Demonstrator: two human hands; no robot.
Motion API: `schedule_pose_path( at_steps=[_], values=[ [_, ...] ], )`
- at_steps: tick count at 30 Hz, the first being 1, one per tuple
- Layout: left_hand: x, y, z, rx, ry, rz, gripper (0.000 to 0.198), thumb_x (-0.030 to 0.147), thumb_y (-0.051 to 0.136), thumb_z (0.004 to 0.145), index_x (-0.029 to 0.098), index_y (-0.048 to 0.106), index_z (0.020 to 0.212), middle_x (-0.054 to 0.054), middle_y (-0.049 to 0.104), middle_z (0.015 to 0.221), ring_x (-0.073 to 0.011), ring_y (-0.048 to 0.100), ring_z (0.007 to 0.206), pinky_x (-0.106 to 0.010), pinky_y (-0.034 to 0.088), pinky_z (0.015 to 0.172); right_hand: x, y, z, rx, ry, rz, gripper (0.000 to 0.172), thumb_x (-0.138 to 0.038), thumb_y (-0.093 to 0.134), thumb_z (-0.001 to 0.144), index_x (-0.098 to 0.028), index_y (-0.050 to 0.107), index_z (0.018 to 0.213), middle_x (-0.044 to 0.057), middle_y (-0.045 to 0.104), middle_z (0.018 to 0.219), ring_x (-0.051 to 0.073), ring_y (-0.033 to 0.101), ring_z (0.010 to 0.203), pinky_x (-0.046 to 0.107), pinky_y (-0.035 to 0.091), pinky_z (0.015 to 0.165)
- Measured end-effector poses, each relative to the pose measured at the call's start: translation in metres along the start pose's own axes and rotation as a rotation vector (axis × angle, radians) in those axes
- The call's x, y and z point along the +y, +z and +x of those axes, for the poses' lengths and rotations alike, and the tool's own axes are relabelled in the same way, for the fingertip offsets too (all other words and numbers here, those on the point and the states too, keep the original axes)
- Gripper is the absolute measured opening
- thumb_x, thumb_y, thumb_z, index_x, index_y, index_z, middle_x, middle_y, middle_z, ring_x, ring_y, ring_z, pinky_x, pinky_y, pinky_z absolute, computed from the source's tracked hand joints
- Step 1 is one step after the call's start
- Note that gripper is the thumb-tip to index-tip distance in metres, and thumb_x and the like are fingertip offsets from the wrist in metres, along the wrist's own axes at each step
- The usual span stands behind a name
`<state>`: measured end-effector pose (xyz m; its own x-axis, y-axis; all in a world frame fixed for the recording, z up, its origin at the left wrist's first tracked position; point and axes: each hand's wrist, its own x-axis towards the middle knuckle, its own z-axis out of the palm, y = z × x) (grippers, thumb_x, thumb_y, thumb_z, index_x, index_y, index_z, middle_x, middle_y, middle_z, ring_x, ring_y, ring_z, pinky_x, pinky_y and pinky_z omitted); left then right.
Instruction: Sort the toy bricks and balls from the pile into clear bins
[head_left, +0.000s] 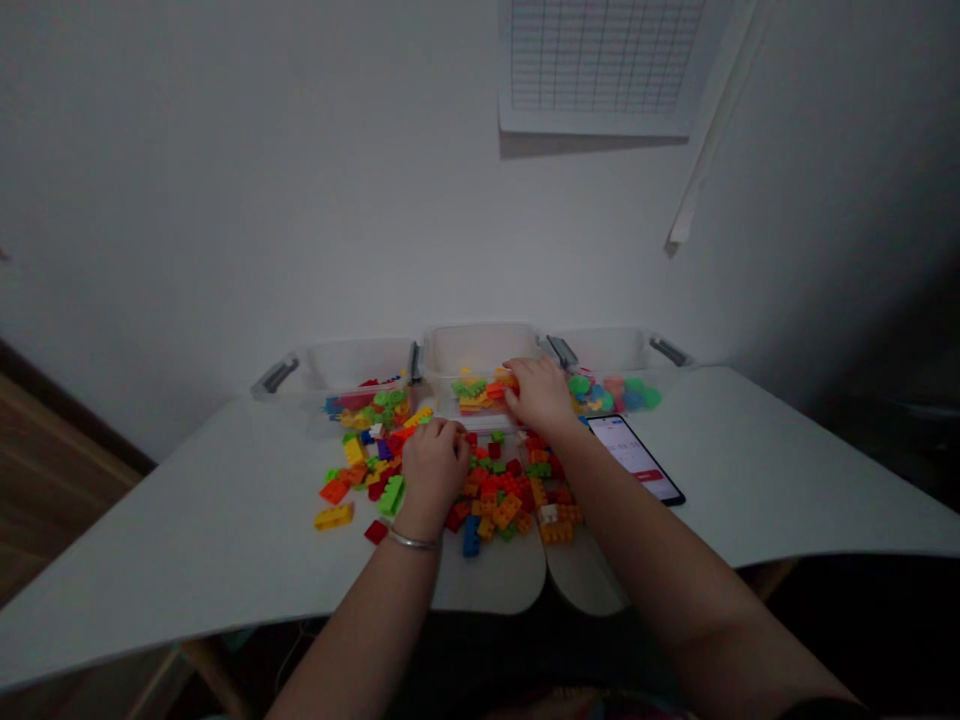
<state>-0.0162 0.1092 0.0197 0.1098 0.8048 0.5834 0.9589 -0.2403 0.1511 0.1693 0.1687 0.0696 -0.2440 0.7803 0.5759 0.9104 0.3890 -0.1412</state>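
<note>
A heap of coloured plastic building bricks (pixel 495 495) lies on the white table (pixel 225 540) in front of me. My left hand (pixel 433 465), with a thin bangle on the wrist, rests curled on the left part of the heap; what its fingers hold is hidden. My right hand (pixel 538 393) reaches into the middle clear box (pixel 480 350), fingers bent over the bricks in it, at an orange or red brick (pixel 501 384). Whether it grips that brick I cannot make out.
Three clear plastic boxes stand in a row at the wall: the left box (pixel 337 365) with mixed bricks, the middle one, the right box (pixel 622 350) with round coloured discs. A lit phone (pixel 636 458) lies right of my right arm. A yellow brick (pixel 334 516) lies apart, left.
</note>
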Motion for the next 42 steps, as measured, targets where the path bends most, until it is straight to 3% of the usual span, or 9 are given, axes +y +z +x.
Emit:
schedule_pose_path(
  at_steps=[6, 12, 16, 21, 29, 34, 42],
  values=[
    [0.002, -0.001, -0.003, -0.021, -0.072, 0.11, 0.022, 0.025, 0.05, 0.085, 0.02, 0.069, 0.095, -0.009, 0.068, 0.098, -0.0279, 0.059, 0.093, -0.041, 0.044, 0.078, 0.001, 0.005, -0.003, 0.024, 0.009, 0.02, 0.049, -0.023, 0.055, 0.084, -0.01, 0.056, 0.131, 0.014, 0.062, 0.13, 0.029, 0.053, 0.121, 0.048, 0.022, 0.117],
    [0.0, 0.003, -0.003, -0.04, -0.019, 0.088, 0.024, 0.023, 0.051, 0.085, 0.018, 0.071, 0.098, -0.011, 0.067, 0.105, -0.029, 0.055, 0.098, -0.039, 0.046, 0.079, 0.004, 0.006, -0.007, 0.047, -0.035, 0.069, 0.055, -0.022, 0.057, 0.082, -0.011, 0.052, 0.135, 0.014, 0.055, 0.139, 0.031, 0.045, 0.131, 0.053, 0.018, 0.118],
    [0.0, 0.004, -0.004, -0.01, -0.033, 0.091, 0.023, 0.022, 0.053, 0.083, 0.019, 0.072, 0.097, -0.011, 0.066, 0.11, -0.0312, 0.053, 0.104, -0.042, 0.046, 0.083, 0.001, 0.002, -0.015, 0.17, -0.047, 0.166, 0.049, -0.022, 0.057, 0.083, -0.014, 0.057, 0.13, 0.012, 0.057, 0.137, 0.031, 0.04, 0.135, 0.052, 0.024, 0.117],
    [0.0, 0.005, -0.006, 0.002, -0.112, 0.131, 0.024, 0.027, 0.055, 0.083, 0.018, 0.072, 0.097, -0.015, 0.062, 0.118, -0.0356, 0.05, 0.112, -0.047, 0.046, 0.088, -0.014, -0.001, -0.037, 0.273, -0.114, 0.322, 0.035, -0.021, 0.054, 0.085, -0.017, 0.063, 0.118, 0.011, 0.064, 0.124, 0.025, 0.055, 0.118, 0.044, 0.04, 0.107],
    [0.0, 0.008, -0.006, -0.062, -0.154, 0.123, 0.028, 0.031, 0.053, 0.085, 0.017, 0.071, 0.101, -0.019, 0.051, 0.132, -0.0326, 0.056, 0.11, -0.042, 0.048, 0.087, -0.019, 0.022, -0.067, 0.088, -0.087, 0.363, 0.028, -0.018, 0.058, 0.084, -0.018, 0.067, 0.11, 0.01, 0.067, 0.116, 0.026, 0.058, 0.109, 0.044, 0.047, 0.097],
    [0.002, 0.005, -0.006, -0.094, -0.188, 0.148, 0.035, 0.031, 0.053, 0.085, 0.02, 0.068, 0.114, -0.017, 0.051, 0.133, -0.033, 0.056, 0.11, -0.044, 0.048, 0.088, -0.015, 0.031, -0.071, 0.037, -0.058, 0.348, 0.026, -0.016, 0.06, 0.083, -0.017, 0.068, 0.107, 0.01, 0.069, 0.112, 0.026, 0.06, 0.107, 0.043, 0.047, 0.098],
    [0.003, 0.007, -0.006, -0.149, -0.227, 0.156, 0.037, 0.033, 0.052, 0.086, 0.023, 0.067, 0.118, -0.016, 0.052, 0.135, -0.0338, 0.054, 0.112, -0.045, 0.046, 0.088, -0.012, 0.036, -0.069, -0.024, -0.047, 0.373, 0.022, -0.017, 0.061, 0.083, -0.018, 0.069, 0.104, 0.008, 0.07, 0.111, 0.023, 0.06, 0.108, 0.041, 0.046, 0.101]
  ],
)
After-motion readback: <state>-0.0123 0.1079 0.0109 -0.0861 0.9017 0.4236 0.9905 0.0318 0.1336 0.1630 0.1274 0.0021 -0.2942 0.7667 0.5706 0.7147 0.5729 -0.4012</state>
